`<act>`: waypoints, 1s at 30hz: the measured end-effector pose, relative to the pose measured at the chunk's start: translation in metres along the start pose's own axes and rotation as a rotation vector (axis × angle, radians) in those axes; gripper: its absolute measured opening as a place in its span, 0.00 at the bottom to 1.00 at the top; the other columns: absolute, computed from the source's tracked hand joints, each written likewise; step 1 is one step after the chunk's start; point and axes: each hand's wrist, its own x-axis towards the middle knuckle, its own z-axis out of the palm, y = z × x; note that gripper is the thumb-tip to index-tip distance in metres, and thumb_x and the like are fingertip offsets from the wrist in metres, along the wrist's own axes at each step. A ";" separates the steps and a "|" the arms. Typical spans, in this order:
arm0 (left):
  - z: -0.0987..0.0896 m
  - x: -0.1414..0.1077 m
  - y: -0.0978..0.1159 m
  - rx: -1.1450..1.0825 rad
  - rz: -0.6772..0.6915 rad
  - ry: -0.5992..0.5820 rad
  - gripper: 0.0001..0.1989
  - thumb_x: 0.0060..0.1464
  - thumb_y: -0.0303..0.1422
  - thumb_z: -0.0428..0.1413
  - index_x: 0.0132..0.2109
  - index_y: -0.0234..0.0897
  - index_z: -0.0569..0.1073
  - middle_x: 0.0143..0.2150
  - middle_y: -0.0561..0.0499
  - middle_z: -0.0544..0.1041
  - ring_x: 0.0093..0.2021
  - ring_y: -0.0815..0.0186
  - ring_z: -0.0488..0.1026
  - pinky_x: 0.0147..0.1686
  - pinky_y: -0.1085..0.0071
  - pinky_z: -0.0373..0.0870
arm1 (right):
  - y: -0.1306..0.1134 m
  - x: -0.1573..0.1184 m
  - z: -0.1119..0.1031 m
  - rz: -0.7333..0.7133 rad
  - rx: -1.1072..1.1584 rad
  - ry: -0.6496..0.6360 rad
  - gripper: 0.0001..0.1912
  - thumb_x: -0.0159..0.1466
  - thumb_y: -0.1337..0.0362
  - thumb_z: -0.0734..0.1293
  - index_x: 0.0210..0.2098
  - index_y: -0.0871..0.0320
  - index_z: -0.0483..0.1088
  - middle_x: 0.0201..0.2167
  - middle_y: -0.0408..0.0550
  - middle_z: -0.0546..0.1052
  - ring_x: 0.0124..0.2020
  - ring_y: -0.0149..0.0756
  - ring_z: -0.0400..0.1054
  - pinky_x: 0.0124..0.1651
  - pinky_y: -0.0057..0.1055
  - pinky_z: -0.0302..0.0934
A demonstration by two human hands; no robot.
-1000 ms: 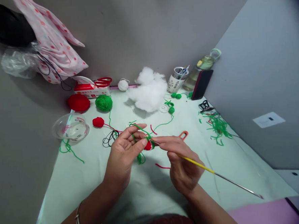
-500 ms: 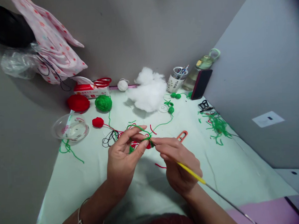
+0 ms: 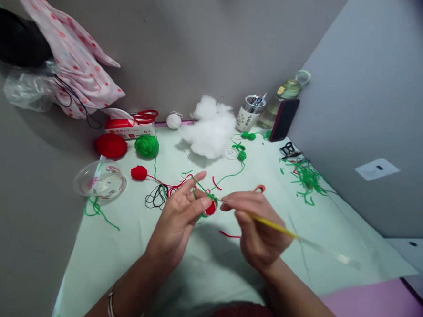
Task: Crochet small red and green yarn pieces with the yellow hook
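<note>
Between thumb and fingers, my left hand (image 3: 177,218) pinches a small red and green crochet piece (image 3: 210,208). A green yarn strand runs up over its raised index finger. My right hand (image 3: 260,227) is closed round a crochet hook (image 3: 273,225) with a yellow grip; its metal tip reaches the green edge of the piece. The hook's long back end slants down to the right and is blurred. Under the left fingers, part of the piece is hidden. A short red yarn bit (image 3: 230,235) lies below the hands, and an orange tool (image 3: 259,188) is mostly covered by my right hand.
Behind the hands sit white stuffing (image 3: 210,130), a green yarn ball (image 3: 146,146), a red yarn ball (image 3: 111,145) and a clear bowl (image 3: 102,184). Green yarn scraps (image 3: 308,179) lie at right, near a phone (image 3: 284,120), a bottle (image 3: 276,104) and a pen holder (image 3: 250,113).
My right hand has turned and shifted slightly right, swinging the hook's back end upward. My left hand has tilted, so more of the red part shows. The orange tool is now more covered.
</note>
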 end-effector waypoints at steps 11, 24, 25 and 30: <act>0.002 -0.001 -0.009 0.115 0.120 -0.022 0.34 0.53 0.30 0.71 0.66 0.43 0.73 0.40 0.54 0.77 0.41 0.66 0.76 0.49 0.67 0.73 | 0.002 0.009 0.006 0.322 0.314 0.040 0.09 0.73 0.67 0.67 0.42 0.52 0.82 0.36 0.47 0.83 0.36 0.35 0.76 0.34 0.33 0.73; 0.006 -0.004 -0.006 -0.065 -0.057 -0.054 0.40 0.52 0.29 0.72 0.70 0.34 0.68 0.35 0.55 0.76 0.38 0.69 0.72 0.49 0.71 0.67 | 0.003 0.005 0.006 0.261 0.319 0.025 0.10 0.73 0.66 0.69 0.46 0.47 0.83 0.37 0.46 0.83 0.41 0.39 0.78 0.41 0.36 0.75; 0.006 -0.004 -0.005 -0.063 -0.056 -0.051 0.41 0.51 0.29 0.72 0.70 0.35 0.67 0.36 0.55 0.77 0.40 0.68 0.72 0.49 0.70 0.67 | 0.004 0.006 0.006 0.305 0.388 0.030 0.09 0.73 0.64 0.69 0.45 0.47 0.83 0.37 0.46 0.83 0.41 0.38 0.77 0.41 0.35 0.74; 0.005 -0.004 -0.002 -0.044 -0.066 -0.087 0.44 0.52 0.30 0.71 0.73 0.34 0.62 0.39 0.51 0.80 0.40 0.65 0.74 0.53 0.65 0.66 | 0.007 0.010 0.007 0.452 0.609 0.047 0.07 0.72 0.60 0.71 0.42 0.49 0.84 0.36 0.46 0.83 0.36 0.36 0.77 0.35 0.31 0.75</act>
